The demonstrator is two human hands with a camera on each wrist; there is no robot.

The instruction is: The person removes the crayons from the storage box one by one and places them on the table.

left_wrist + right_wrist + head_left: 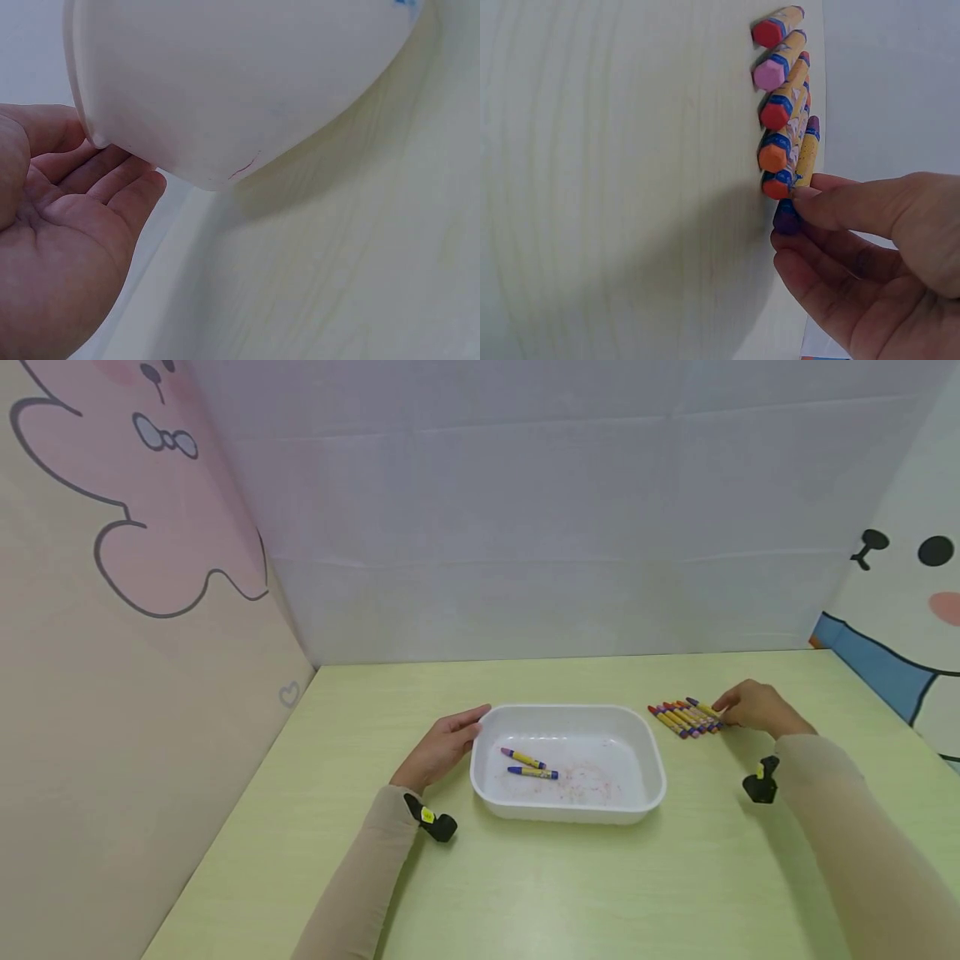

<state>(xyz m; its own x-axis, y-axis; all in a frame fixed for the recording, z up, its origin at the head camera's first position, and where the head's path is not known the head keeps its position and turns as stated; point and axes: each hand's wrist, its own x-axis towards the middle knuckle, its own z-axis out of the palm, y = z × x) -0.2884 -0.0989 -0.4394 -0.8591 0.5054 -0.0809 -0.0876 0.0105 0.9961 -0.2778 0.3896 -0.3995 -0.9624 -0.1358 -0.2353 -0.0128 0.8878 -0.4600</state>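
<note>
At the head of a row of crayons, my right hand (pixel 756 707) pinches a purple crayon (pixel 808 159) between thumb and fingertips. This crayon lies against the row (pixel 682 721), whose red, pink and orange ends face the right wrist camera. My left hand (pixel 442 747) holds the white plastic tray (pixel 567 812) at its far left corner, the thumb at the rim and the other fingers partly hidden behind it. Inside the tray lie two crayons, one with a pinkish tip (pixel 523 758) and one with a blue-purple tip (pixel 533 772).
Reddish crayon marks (pixel 588 783) stain the tray's floor. Everything stands on a pale wood-grain table (pixel 525 893). A white sheet (pixel 525 527) closes off the back, and printed cartoon panels stand at the left and right. Both wrists wear small black cameras.
</note>
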